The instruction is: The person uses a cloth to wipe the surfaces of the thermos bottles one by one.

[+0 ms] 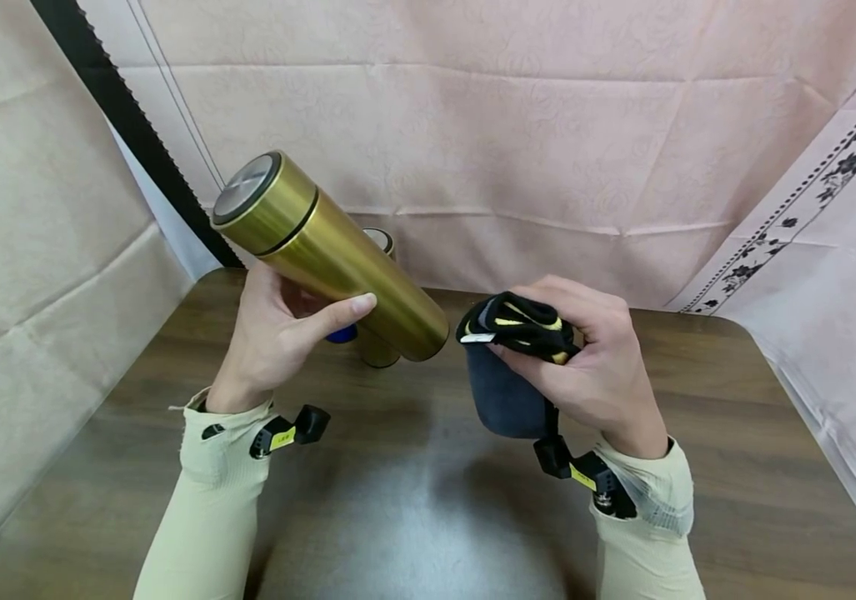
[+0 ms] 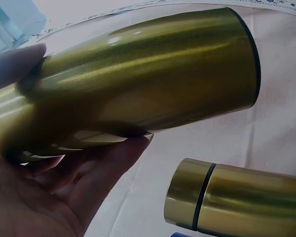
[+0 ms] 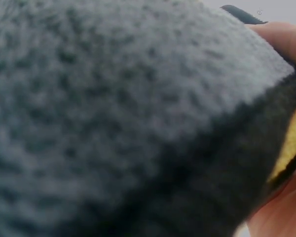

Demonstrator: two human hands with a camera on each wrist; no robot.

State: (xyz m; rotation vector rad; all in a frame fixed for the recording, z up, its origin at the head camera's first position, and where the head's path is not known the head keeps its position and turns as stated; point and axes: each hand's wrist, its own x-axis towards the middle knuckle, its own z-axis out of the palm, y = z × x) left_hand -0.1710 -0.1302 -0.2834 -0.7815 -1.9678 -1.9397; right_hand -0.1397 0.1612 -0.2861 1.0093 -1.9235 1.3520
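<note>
My left hand [image 1: 277,333] grips a gold thermos bottle [image 1: 345,258] with a silver-topped lid, tilted so the lid points up and left. In the left wrist view the thumb and fingers wrap opposite sides of the thermos [image 2: 148,74]. Bunched between the thumb and fingers of my right hand [image 1: 585,358] is a dark grey cloth [image 1: 510,387] with black and yellow edges and a small white tag. This cloth [image 3: 128,108] fills most of the right wrist view, blurred. The thermos base is just left of the cloth, a small gap between them.
A second gold thermos [image 1: 378,350] stands on the wooden table [image 1: 397,500] behind the held one, partly hidden. Beside it a bit of a blue object [image 1: 342,335] shows. Pale cloth sheets [image 1: 510,150] hang around the back and sides of the table.
</note>
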